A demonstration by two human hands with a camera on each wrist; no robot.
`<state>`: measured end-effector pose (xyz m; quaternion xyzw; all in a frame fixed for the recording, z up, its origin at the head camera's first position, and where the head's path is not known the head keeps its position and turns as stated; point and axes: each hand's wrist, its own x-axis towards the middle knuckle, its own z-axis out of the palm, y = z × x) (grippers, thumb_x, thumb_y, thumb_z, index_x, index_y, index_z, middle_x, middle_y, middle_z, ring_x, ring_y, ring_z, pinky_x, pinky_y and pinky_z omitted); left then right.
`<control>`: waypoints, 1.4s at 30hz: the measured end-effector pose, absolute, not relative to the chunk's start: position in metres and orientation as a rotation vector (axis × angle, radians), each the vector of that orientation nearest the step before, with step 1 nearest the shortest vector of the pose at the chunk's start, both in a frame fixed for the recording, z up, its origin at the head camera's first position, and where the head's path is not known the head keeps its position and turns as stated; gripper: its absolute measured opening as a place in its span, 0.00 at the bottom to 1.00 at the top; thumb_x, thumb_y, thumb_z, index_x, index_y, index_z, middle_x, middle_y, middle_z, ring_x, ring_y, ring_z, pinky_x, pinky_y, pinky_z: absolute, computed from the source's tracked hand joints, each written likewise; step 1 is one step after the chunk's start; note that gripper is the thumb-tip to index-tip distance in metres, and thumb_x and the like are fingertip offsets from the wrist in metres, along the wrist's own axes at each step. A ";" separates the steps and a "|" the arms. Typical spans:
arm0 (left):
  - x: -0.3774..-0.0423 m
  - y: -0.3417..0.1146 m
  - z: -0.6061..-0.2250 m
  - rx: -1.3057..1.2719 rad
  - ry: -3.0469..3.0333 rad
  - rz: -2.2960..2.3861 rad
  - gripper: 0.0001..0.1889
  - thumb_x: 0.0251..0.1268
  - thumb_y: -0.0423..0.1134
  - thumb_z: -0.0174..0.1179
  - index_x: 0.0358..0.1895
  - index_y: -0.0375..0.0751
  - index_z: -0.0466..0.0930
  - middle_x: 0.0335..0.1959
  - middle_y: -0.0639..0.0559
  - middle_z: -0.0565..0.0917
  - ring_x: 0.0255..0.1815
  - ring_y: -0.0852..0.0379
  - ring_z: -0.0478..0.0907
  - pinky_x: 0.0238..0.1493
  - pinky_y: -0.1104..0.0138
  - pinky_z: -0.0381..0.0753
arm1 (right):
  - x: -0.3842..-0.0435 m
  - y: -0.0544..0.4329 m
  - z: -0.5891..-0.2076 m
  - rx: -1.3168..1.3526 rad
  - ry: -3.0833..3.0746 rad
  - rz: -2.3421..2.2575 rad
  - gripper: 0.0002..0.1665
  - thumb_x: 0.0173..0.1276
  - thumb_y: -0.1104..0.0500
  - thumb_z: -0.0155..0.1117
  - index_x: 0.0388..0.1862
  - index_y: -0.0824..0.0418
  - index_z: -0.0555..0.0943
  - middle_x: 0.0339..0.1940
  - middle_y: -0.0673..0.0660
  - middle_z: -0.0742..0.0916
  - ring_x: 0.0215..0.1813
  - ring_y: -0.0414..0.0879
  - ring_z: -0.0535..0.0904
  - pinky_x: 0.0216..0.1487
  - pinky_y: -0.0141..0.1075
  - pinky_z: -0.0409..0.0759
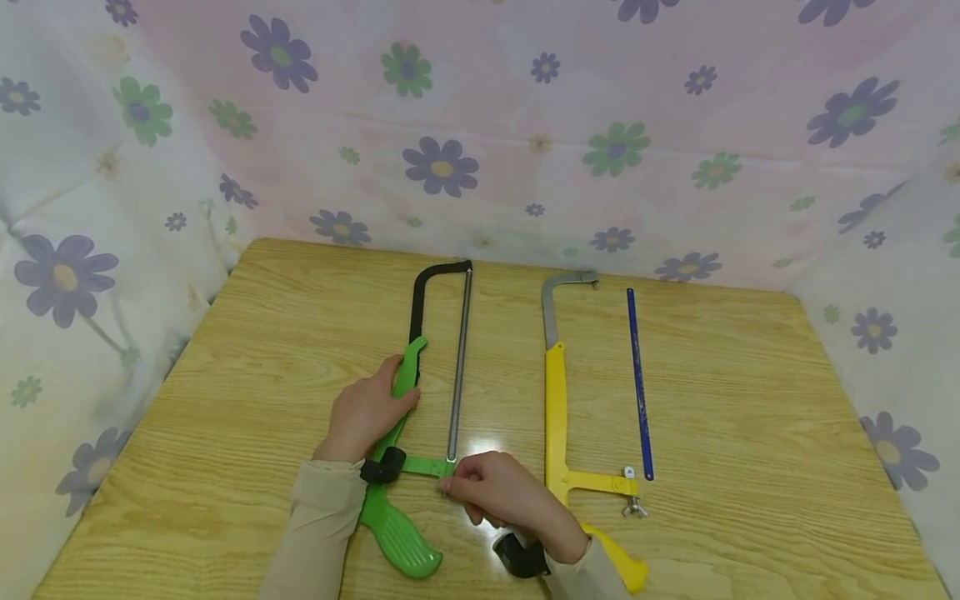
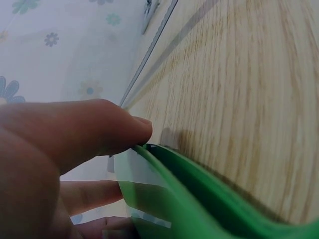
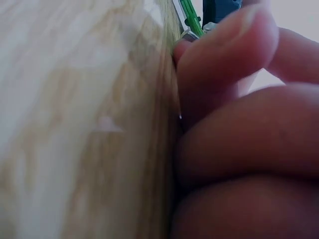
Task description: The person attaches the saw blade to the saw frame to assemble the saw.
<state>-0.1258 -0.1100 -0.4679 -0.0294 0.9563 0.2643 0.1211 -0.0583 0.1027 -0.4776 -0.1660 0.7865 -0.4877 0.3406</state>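
The beige left sleeve [image 1: 311, 529] lies nearest the camera; beyond it the left hand [image 1: 367, 412] holds the green hacksaw [image 1: 405, 537] by its spine, thumb on one side, fingers on the other, the saw lying on the tabletop [image 1: 750, 417]; its grey blade [image 1: 460, 367] spans the frame from the black front arm [image 1: 417, 308] down to the green bracket [image 1: 422, 467], so this saw looks nearly complete; at that bracket the right hand [image 1: 502, 492] has its fingers curled, thumb and forefinger pinching the end fitting, which they hide, so I cannot tell whether it is tight; further right the yellow hacksaw [image 1: 556, 408] lies bladeless, partly under the right forearm, a wing nut [image 1: 634, 507] at its bracket; rightmost, the blue blade [image 1: 640, 392] lies loose beside that frame, so joining the two, I judge, is not yet done.
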 end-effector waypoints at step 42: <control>-0.126 -0.109 -0.468 -0.077 2.796 0.771 0.35 0.55 0.57 0.51 0.66 0.48 0.57 0.19 0.51 0.74 0.15 0.54 0.68 0.14 0.64 0.62 | -0.060 0.104 -0.478 -0.433 2.142 -1.211 0.18 0.60 0.44 0.57 0.19 0.53 0.77 0.04 0.45 0.66 0.05 0.36 0.58 0.11 0.32 0.62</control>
